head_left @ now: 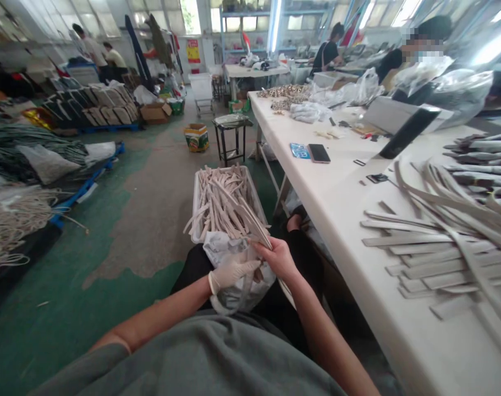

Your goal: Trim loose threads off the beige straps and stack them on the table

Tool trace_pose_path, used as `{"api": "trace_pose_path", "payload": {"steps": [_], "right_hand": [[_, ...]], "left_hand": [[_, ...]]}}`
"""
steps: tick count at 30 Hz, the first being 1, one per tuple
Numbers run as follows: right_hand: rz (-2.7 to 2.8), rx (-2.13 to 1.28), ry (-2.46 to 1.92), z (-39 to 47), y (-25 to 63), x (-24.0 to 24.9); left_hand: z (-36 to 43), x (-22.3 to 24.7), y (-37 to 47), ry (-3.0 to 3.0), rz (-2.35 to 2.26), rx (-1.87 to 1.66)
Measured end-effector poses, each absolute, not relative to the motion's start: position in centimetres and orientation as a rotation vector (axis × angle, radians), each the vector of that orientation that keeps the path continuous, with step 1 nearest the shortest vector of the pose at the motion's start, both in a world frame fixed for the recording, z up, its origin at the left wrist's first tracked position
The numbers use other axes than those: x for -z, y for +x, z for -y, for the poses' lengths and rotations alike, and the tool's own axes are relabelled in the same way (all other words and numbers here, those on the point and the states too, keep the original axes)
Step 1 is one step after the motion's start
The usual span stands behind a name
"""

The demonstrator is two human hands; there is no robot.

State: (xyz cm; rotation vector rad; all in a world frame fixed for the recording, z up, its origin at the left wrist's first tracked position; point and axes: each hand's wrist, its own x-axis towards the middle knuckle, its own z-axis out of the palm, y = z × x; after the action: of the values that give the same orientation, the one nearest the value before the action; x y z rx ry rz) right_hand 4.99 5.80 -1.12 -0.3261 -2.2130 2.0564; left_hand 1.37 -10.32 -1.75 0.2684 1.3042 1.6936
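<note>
My right hand [277, 256] is bare and closed around several long, flat beige straps [252, 220]. They run up over the crate, and their other ends hang down beside my right forearm. My left hand [234, 273], in a pale glove, is just left of it over my lap, its fingers bent on a beige strap [247, 286] that loops down below the wrist. The fingertips are partly blurred. Under both hands a crumpled white plastic bag [221, 247] covers my thighs. Right before my knees, a white plastic crate [195, 206] holds a heap of similar straps.
To my right, a long white table [328, 203] carries rows of straps [435, 264], a black buckle [377, 177], a phone [318, 153] and plastic bags. A black stool [232, 124] and a carton [196, 137] stand ahead. Cord bundles [19, 220] lie left. Several people work farther off.
</note>
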Motion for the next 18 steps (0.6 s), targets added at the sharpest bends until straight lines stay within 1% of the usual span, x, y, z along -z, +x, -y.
{"api": "trace_pose_path", "payload": {"steps": [2, 4, 6, 9, 11, 14, 16, 18], "right_hand": [[2.235, -1.944, -0.294, -6.2, 5.6, 0.1], [2.151, -1.903, -0.287, -6.9, 6.2, -1.1], [2.057, -1.891, -0.304, -7.8, 6.6, -2.1], [2.001, -1.849, -0.386, -9.4, 7.1, -2.4], [1.937, -1.789, -0.523, -10.5, 7.9, -1.6], [1.876, -1.612, -0.762, -12.3, 11.0, 0.8], [2.003, -1.51, -0.885, -13.3, 14.3, 2.9], [2.158, -1.454, -0.995, -14.0, 17.8, 5.1]], "left_hand": [[10.2, 2.2, 2.0, 0.349, -1.457, -1.604], [10.6, 2.9, 2.9, 0.45, -1.559, -1.502], [11.3, 4.0, 3.8, 0.514, -1.568, -1.452], [12.7, 6.6, 4.6, 0.389, -1.463, -1.504], [13.6, 8.5, 4.1, 0.184, -1.443, -1.644], [15.1, 10.6, 1.5, -0.137, -1.526, -1.836], [16.2, 11.1, -1.1, -0.254, -1.601, -1.83], [17.0, 10.9, -3.9, -0.289, -1.674, -1.734]]}}
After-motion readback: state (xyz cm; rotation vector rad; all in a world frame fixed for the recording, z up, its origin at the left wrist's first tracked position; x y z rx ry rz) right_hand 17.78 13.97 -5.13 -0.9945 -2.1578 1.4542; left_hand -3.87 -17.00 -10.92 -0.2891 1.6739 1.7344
